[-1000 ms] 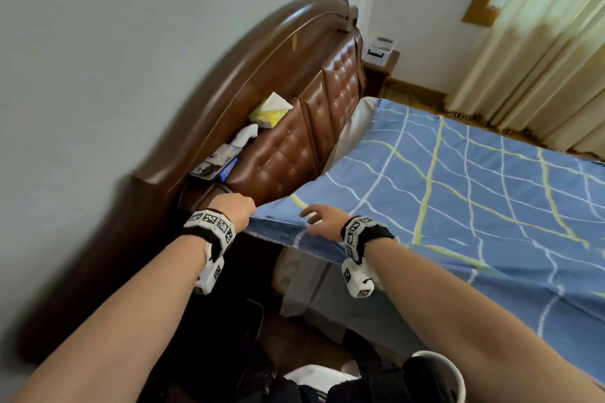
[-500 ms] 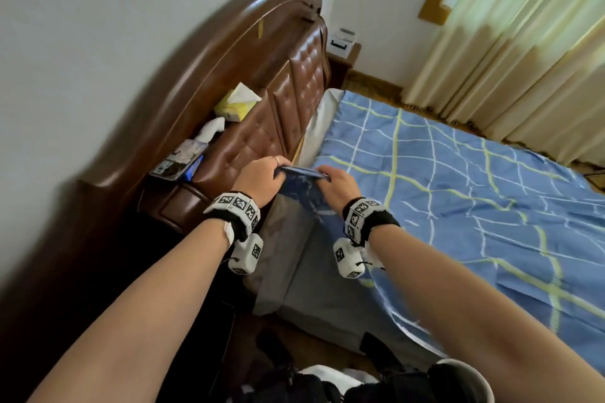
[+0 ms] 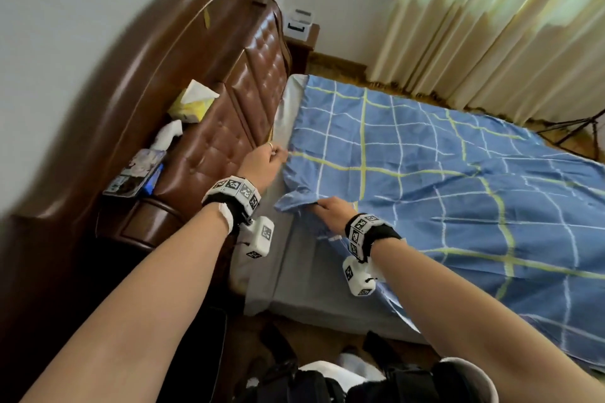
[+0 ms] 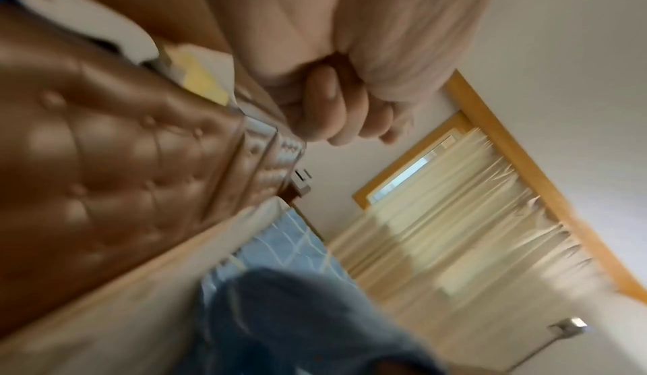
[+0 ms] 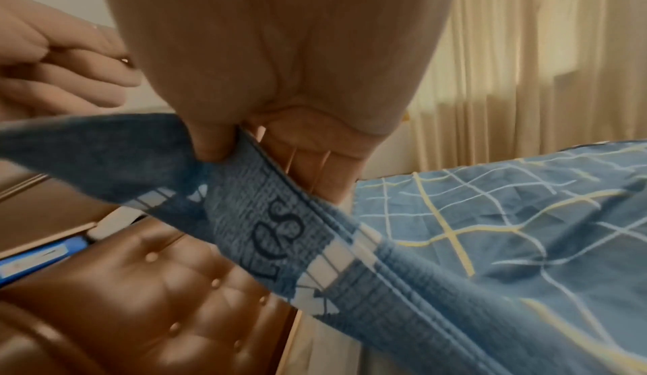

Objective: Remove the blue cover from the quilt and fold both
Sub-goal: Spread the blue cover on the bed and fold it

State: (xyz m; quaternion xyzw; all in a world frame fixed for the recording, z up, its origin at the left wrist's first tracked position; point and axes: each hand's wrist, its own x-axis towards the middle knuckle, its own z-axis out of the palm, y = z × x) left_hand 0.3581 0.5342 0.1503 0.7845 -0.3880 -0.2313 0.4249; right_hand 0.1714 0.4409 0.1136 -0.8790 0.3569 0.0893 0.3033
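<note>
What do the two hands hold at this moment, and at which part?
Both hold the blue cover: right hand pinches its corner hem, left hand grips its top edge by the headboard.

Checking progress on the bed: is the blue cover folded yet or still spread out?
Still spread. The blue cover lies flat across the bed; only its near corner is lifted, pinched by the right hand and held by the left hand.

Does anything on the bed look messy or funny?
Yes. The blue cover's corner near the headboard is lifted and bunched in the right hand's grip, baring grey mattress. A loose tissue lies crumpled on the headboard ledge.
</note>
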